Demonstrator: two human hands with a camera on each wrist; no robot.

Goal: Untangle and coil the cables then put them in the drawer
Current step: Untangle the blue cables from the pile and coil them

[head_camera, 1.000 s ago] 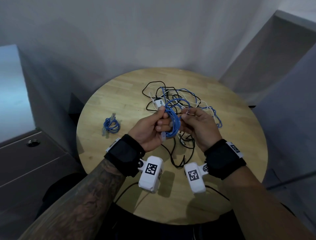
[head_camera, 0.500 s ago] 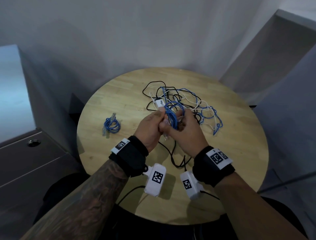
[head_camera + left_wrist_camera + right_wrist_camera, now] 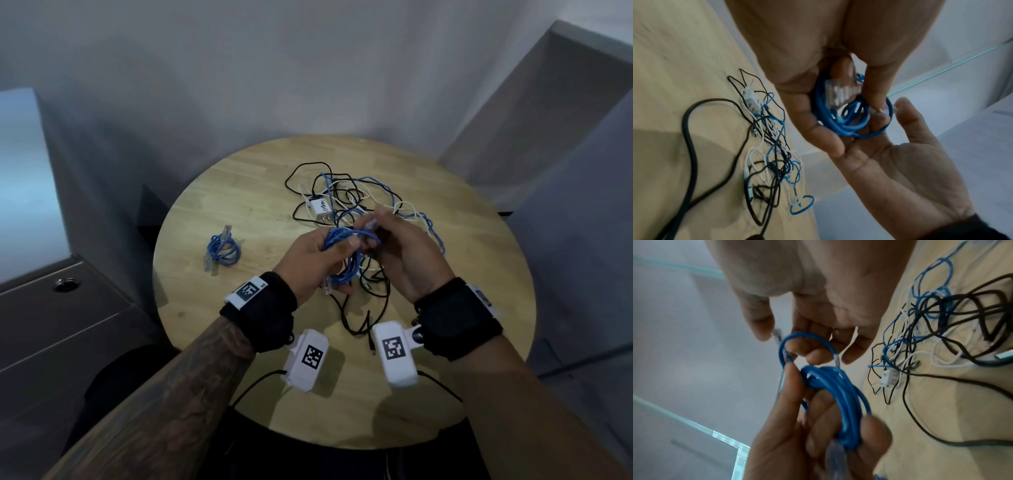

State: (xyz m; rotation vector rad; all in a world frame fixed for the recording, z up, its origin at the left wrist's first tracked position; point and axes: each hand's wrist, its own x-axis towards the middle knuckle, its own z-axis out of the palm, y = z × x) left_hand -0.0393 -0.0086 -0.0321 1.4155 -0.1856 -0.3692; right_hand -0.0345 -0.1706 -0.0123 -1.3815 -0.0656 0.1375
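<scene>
Setting: a round wooden counter (image 3: 219,192) is set in a corner of pale walls, with a grey drawer unit (image 3: 51,308) seen low on the left side.
Task's thing: a blue cable coil (image 3: 342,253) is held above the counter's middle, between the two hands and just in front of the tangle.
Left grip: the left hand (image 3: 311,260) is closed round the bundled loops of the coil, thumb pressed on top; a clear plug (image 3: 840,92) lies against the loops inside this hold.
Right grip: the right hand (image 3: 400,253) is seen with its fingers (image 3: 818,355) curled through a small free loop at the coil's top; the other clear plug end (image 3: 371,226) is pinched at its fingertips.
Deciding relation: the free end lies at the far top of the coil, on the right hand's side, while the coil's plane stands roughly upright in the left hold. The tail is judged to be ready for wrapping or tucking round the bundle, and the right hand is the nearer one for that.
Outward, right and beyond: the tangle (image 3: 356,202) of black, white and blue leads is spread on the counter, touching nothing held so far as can be told; a white charger plug (image 3: 320,209) lies in it.
Outward, left: a finished blue coil (image 3: 222,250) rests on the counter, well apart from the hands.
Containers: the drawer unit's fronts are shut; what is inside cannot be told. No cable is judged stored yet.
</scene>
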